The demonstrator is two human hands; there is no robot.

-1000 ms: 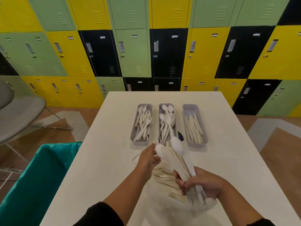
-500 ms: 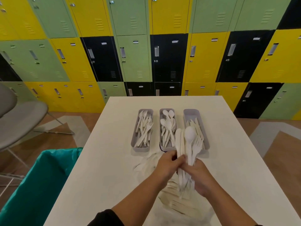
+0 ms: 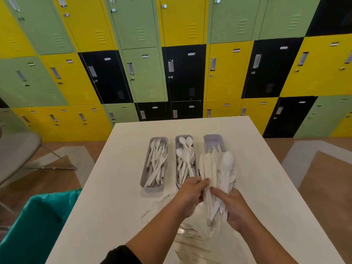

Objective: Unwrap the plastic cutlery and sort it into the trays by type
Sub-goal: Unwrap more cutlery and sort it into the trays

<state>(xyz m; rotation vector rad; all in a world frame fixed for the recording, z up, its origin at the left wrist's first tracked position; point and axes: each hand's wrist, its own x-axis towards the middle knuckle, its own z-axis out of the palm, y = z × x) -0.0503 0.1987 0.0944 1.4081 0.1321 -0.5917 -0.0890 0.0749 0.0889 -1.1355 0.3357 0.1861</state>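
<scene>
Fanning a mixed bundle of white plastic cutlery (image 3: 219,180), you've got your right hand (image 3: 235,210) wrapped around the handles while your left hand (image 3: 190,195) pinches one piece at the edge, probably to single it out. The bundle hovers over the right grey tray (image 3: 212,141), hiding its knives. The fork tray (image 3: 146,187) and spoon tray (image 3: 180,139) sit just left. Crumpled clear wrapping (image 3: 190,239) clutters the white table (image 3: 266,178) beneath your wrists.
</scene>
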